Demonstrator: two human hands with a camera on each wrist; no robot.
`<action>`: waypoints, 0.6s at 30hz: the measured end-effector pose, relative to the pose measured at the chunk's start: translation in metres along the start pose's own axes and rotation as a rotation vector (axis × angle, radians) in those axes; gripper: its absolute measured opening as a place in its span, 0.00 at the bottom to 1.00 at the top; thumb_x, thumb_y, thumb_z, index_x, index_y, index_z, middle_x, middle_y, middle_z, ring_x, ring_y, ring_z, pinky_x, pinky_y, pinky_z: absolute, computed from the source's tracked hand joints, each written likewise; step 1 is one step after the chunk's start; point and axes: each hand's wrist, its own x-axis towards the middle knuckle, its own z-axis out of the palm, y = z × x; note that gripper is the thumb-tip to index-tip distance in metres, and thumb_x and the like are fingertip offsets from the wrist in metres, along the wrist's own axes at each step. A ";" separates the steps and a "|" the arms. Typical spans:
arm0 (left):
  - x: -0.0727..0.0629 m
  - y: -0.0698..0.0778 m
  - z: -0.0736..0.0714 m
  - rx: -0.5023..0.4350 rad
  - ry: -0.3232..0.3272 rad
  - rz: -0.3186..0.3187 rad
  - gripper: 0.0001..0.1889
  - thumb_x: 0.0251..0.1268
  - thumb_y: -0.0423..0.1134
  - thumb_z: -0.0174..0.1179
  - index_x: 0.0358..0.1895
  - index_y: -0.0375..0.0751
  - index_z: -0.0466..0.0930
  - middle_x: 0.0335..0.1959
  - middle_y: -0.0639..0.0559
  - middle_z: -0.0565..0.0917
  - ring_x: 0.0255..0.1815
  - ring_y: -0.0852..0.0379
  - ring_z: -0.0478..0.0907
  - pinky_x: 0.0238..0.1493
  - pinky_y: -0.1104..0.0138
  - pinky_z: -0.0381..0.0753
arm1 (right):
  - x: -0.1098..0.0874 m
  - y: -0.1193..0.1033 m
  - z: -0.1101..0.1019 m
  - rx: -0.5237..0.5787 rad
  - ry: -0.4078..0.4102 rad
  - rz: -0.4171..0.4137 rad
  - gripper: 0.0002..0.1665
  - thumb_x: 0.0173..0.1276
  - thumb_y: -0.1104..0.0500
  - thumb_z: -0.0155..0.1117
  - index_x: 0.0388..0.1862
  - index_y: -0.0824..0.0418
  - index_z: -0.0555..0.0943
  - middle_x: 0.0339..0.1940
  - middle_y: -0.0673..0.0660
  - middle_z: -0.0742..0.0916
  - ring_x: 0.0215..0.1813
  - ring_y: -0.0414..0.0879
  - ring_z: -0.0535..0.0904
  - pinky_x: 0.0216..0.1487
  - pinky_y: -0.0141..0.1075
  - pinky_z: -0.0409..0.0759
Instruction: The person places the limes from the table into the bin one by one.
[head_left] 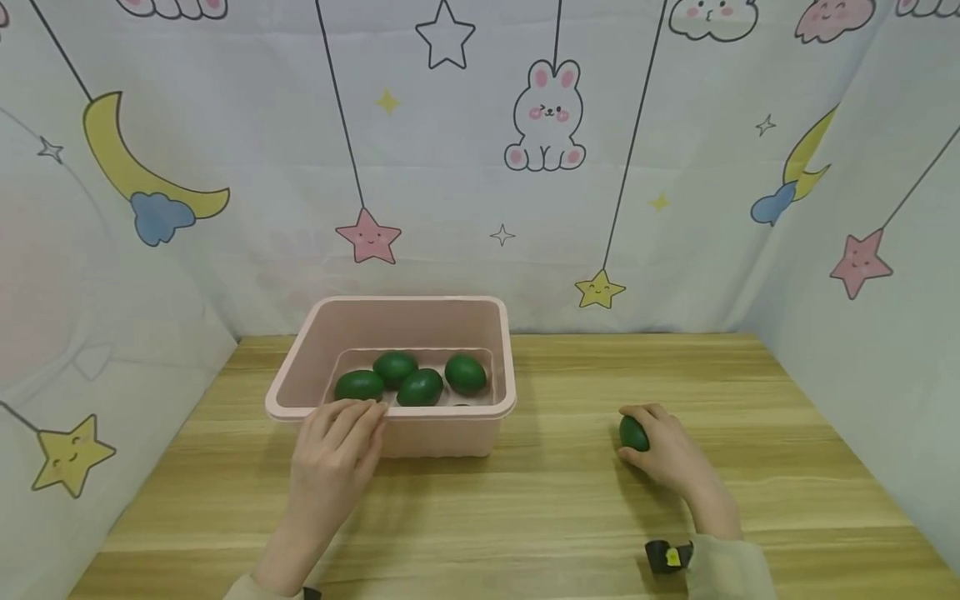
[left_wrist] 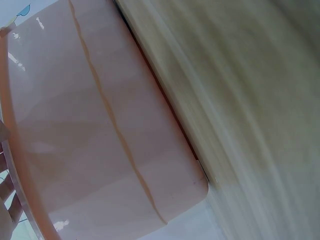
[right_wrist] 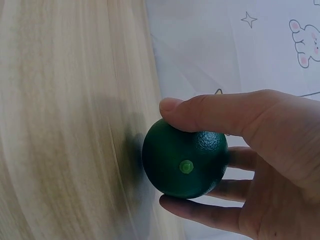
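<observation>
A pink plastic bin (head_left: pixel 442 435) stands on the left half of the table, with several dark green avocados (head_left: pixel 420 387) on its floor. At its front rim, my left hand (head_left: pixel 330 450) holds on with bent fingers. The left wrist view shows mostly the bin's outer wall (left_wrist: pixel 85 125), with part of the fingers (left_wrist: pixel 7 190) at the far left edge. Off to the right, my right hand (head_left: pixel 671 450) grips one avocado (right_wrist: pixel 182 160) between thumb and fingers, its pale green stem end facing the wrist camera. I cannot tell whether this avocado touches the table.
The wood-grain table (head_left: pixel 555 517) reaches back to a white cloth (head_left: pixel 465 183) printed with stars, moons and a bunny. More cloth hangs at both sides. A black strap with a yellow mark (head_left: pixel 667 557) is at the right wrist.
</observation>
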 end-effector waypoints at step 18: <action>0.001 0.000 0.001 0.007 0.017 0.009 0.13 0.70 0.38 0.53 0.39 0.35 0.86 0.35 0.44 0.86 0.39 0.43 0.79 0.40 0.55 0.74 | 0.002 -0.002 0.001 -0.006 0.013 -0.020 0.36 0.60 0.56 0.70 0.66 0.62 0.70 0.62 0.70 0.75 0.57 0.69 0.74 0.49 0.62 0.78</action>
